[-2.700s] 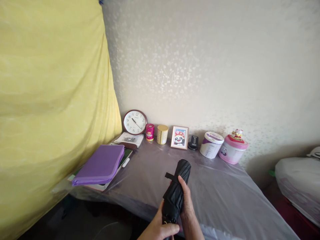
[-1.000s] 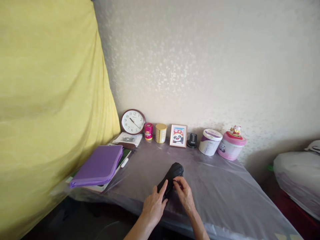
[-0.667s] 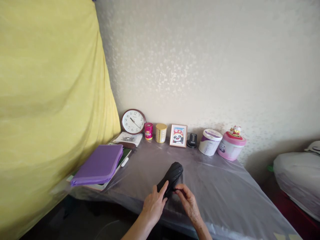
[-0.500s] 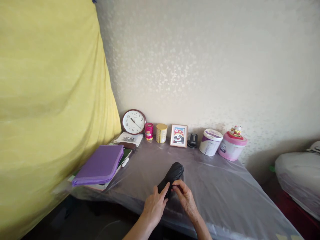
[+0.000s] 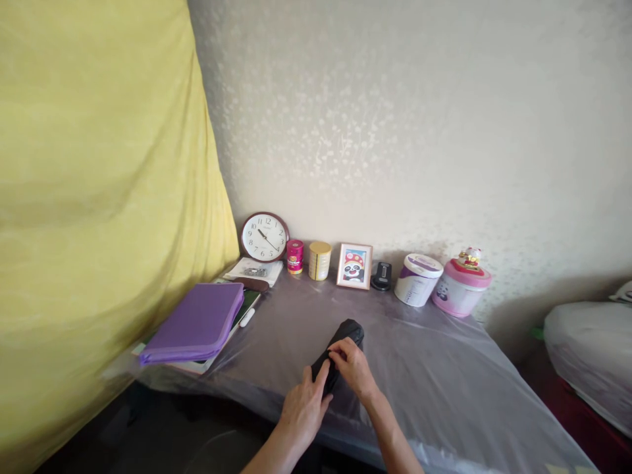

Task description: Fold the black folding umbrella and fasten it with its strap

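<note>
A folded black umbrella point(image 5: 349, 329) lies slantwise on the plastic-covered table, its rounded end pointing away from me. My left hand point(image 5: 305, 403) grips its near part, with the index finger stretched along the top and the thumb at the side. Over the umbrella's middle, my right hand point(image 5: 353, 368) is closed in a pinch of thumb and index finger, on what looks like the umbrella's strap. The fingertips mostly hide this dark piece. The umbrella's near end is hidden behind my left hand.
At left, a purple folder point(image 5: 192, 322) lies on books, beside a white marker-like object point(image 5: 247, 317). Along the wall stand a clock point(image 5: 265, 237), a pink tin point(image 5: 295, 257), a yellow tin point(image 5: 320, 261), a panda picture frame point(image 5: 354, 266), and two tubs point(image 5: 418, 281).
My right hand has moved left and slightly away from me, from beside the umbrella to over its top. My left hand keeps its grip, and the umbrella stays nearly in place.
</note>
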Available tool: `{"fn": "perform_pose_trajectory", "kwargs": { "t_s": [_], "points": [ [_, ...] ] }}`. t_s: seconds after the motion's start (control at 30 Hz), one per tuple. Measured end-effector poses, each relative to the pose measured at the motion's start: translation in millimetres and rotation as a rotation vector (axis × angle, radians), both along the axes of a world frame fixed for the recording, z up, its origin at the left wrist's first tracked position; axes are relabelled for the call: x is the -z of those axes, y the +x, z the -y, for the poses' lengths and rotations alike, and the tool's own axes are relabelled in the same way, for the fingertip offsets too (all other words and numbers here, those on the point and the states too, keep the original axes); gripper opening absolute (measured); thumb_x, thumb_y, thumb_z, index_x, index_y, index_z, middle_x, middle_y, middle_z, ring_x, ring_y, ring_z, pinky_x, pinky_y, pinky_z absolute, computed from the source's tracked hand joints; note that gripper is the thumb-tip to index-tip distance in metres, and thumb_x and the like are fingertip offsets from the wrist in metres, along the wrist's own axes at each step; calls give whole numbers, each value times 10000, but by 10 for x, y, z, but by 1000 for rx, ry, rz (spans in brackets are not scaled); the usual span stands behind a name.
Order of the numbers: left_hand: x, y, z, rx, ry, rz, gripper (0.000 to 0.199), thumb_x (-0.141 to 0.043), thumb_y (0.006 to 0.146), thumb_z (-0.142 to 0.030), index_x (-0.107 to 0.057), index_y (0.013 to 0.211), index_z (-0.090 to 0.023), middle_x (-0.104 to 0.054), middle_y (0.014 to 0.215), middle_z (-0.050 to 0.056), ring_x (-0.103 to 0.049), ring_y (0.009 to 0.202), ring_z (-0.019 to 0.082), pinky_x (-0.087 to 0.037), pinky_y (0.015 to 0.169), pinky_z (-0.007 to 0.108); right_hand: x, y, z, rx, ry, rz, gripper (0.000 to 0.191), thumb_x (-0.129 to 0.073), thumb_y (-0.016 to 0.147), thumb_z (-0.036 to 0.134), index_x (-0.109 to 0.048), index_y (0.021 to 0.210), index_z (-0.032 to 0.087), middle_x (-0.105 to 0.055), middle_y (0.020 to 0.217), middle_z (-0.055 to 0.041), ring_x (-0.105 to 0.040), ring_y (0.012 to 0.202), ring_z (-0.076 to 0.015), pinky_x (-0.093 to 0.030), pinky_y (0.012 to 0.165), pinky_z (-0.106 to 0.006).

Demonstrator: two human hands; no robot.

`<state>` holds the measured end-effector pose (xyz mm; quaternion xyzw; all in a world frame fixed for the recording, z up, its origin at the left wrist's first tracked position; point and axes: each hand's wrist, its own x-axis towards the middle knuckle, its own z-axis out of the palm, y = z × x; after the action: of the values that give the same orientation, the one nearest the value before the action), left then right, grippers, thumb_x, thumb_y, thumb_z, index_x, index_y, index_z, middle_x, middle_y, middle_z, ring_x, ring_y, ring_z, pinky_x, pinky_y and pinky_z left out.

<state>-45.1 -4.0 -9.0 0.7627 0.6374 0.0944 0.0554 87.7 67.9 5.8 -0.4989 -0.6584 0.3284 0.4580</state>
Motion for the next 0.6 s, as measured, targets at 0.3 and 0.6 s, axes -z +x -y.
{"fn": "perform_pose_trajectory", "kwargs": {
  "t_s": [0.3,0.6],
  "points": [
    [-89,-107,80,1,-93,101,707,-471,837,-252,-64,1413,-311,-474,1243,122,-628,891,222,-467,748,308,37,3,-25,26,-196,-243,167,-624,668,328,-637,764,192,-567,578,31,-511,498,-118,-426,501,-248],
    [-123,-242,236,2,-150,151,733,-464,821,-234,-42,1419,-278,-334,1383,133,-528,1104,236,-428,890,328,161,371,103,224,-270,-495,374,-707,581,458,-640,806,167,-601,669,13,-544,536,-115,-479,528,-252]
  ]
}}
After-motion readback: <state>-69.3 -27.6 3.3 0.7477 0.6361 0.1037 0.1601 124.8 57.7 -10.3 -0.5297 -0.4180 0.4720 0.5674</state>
